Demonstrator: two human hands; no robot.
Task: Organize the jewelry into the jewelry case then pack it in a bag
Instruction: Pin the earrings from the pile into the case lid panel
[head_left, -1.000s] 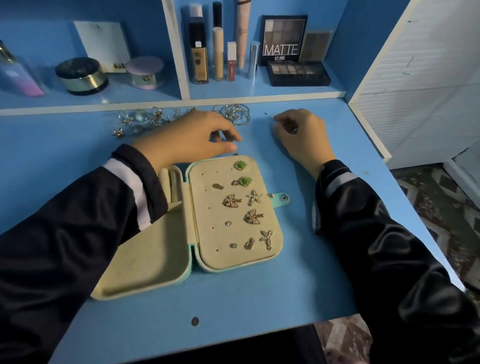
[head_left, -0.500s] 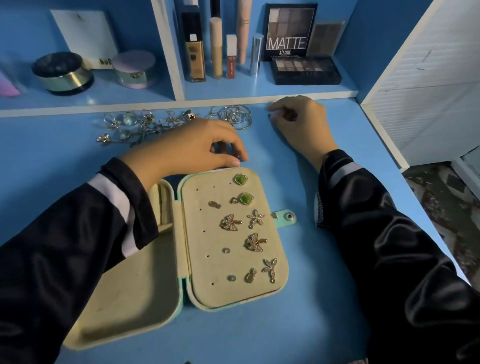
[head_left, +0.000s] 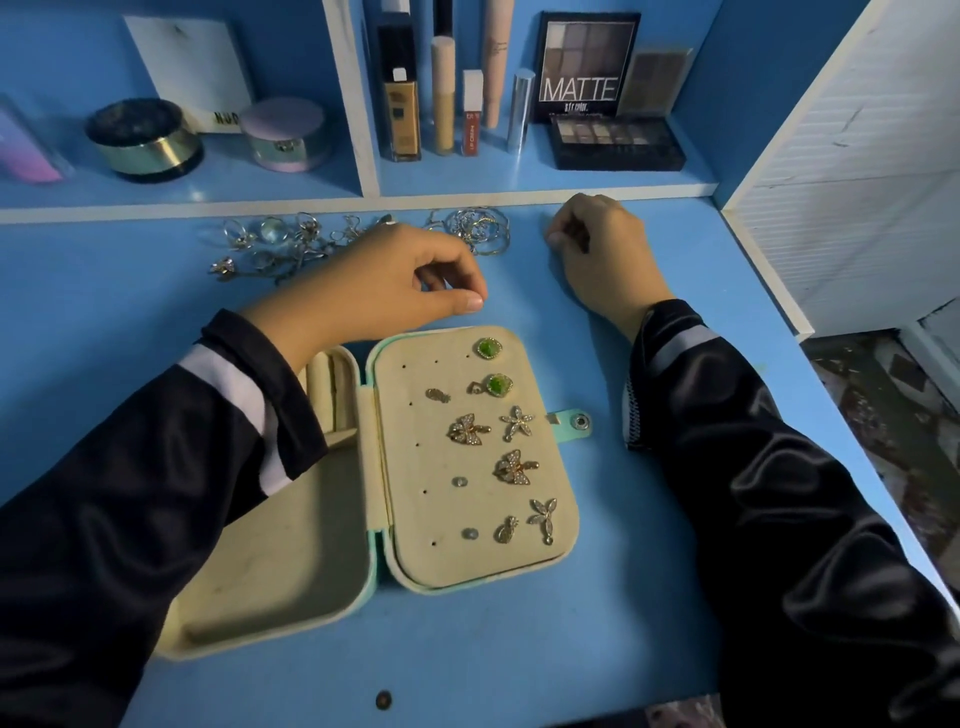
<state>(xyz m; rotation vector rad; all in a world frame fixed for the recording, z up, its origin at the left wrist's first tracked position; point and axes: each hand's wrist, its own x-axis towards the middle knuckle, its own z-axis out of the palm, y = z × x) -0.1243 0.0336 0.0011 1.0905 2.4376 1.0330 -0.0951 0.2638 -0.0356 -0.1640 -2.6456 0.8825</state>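
- Left hand (head_left: 374, 291) hovers just past the far edge of the open jewelry case (head_left: 410, 514), with its fingers curled and the thumb tip meeting the forefinger; I cannot tell whether anything is pinched between them.
- Right hand (head_left: 602, 254) rests on the blue table (head_left: 519, 649) further back and to the right, well apart from the case. Its fingers are tucked under into a loose fist, and whether they hold something cannot be made out.
- The case lies flat between the two forearms. Its cream right panel faces up and its left tray is partly covered by the left sleeve (head_left: 156, 493).
- Pinned on the right panel are two green studs (head_left: 488, 348), two butterfly earrings (head_left: 467, 428), a starfish piece (head_left: 517, 422) and a few smaller ones.
- A mint snap tab (head_left: 574, 420) sticks out of the case's right side, near the right sleeve.
- Loose silver jewelry (head_left: 280, 244) lies in a row along the back of the table, just behind the left hand. A cluster of rings (head_left: 480, 231) sits between the two hands.
- Cosmetics stand on the shelf (head_left: 519, 182) behind, among them a palette marked MATTE (head_left: 587, 62).
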